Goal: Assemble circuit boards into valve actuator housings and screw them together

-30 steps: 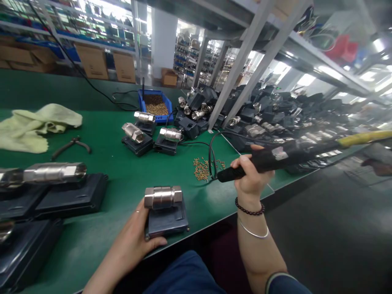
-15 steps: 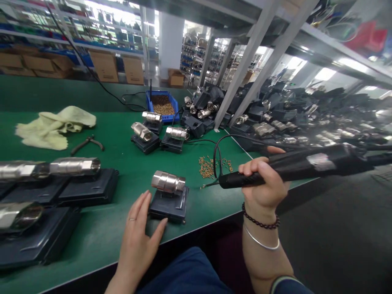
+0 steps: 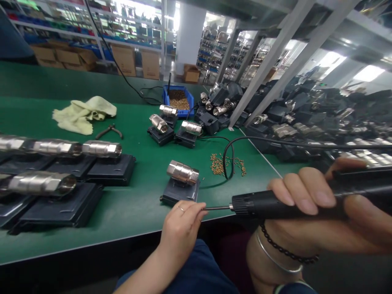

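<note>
My right hand [image 3: 306, 196] is wrapped around a black electric screwdriver [image 3: 260, 204], held level above the bench's front edge. Its thin metal bit [image 3: 218, 208] points left. Thumb and fingertips of my left hand [image 3: 182, 224] pinch the bit's tip; whether a screw is between them is hidden. Just behind that hand stands a dark box-shaped housing [image 3: 180, 191] with a silver metal valve body [image 3: 183, 172] on top. To its right, small brass-coloured screws [image 3: 218, 165] lie loose on the green bench [image 3: 147, 204].
Similar valve units [image 3: 107, 165] stand in rows at left, others [image 3: 159, 132] behind, and many are heaped at right. A blue bin [image 3: 191, 102] holds screws. Pliers [image 3: 110, 130] and a yellow cloth [image 3: 84, 114] lie at back left. A black cable [image 3: 269, 141] loops over the bench.
My left hand has left the housing's side and closed at the bit's tip. The screwdriver has come lower and nearer, its bit now pointing left at my left fingers. The view has shifted.
</note>
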The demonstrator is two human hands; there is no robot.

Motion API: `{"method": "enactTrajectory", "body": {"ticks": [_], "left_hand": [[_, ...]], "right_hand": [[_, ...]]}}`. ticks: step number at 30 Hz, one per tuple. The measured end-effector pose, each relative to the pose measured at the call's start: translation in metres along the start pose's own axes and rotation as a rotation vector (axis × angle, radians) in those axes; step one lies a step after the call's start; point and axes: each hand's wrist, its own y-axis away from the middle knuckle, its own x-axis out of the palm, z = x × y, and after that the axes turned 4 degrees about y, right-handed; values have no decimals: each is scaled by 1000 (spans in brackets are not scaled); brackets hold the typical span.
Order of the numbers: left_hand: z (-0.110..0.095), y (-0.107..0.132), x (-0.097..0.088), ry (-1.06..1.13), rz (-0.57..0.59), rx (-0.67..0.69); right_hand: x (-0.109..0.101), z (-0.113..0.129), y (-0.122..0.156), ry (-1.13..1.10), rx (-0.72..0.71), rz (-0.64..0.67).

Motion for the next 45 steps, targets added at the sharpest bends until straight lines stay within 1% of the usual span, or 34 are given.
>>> {"method": "enactTrajectory", "body": {"ticks": [5, 8, 12, 15, 18, 24, 28, 33, 35, 39, 42, 44, 45], "left_hand": [[-3, 0, -7, -5, 93, -18], [2, 0, -12, -62, 91, 1], [20, 9, -15, -257, 29, -62], [35, 19, -11, -357, 69, -76], [43, 26, -5, -404, 91, -51], [43, 28, -2, -387, 71, -38], [43, 28, -3, -392, 77, -37], [43, 28, -3, -418, 71, -31], [44, 28, -3, -426, 69, -22], [44, 29, -3, -424, 58, -3], [44, 28, -2, -418, 50, -12], [44, 28, -2, -420, 50, -21], [44, 28, -1, -423, 53, -25]], "right_hand": [[6, -5, 2, -20, -22, 125], [11, -8, -1, -25, -33, 185], [17, -23, -15, 45, -92, 194], [20, -41, -28, 132, -139, 169], [21, -57, -38, 208, -133, 176], [20, -73, -42, 255, -73, 231], [22, -82, -47, 240, -43, 286], [31, -96, -61, 233, 64, 341], [33, -101, -64, 222, 98, 388], [32, -101, -71, 146, 138, 475], [28, -93, -84, 124, 196, 482], [23, -92, -94, 197, 242, 451], [20, -95, -98, 296, 268, 442]]}}
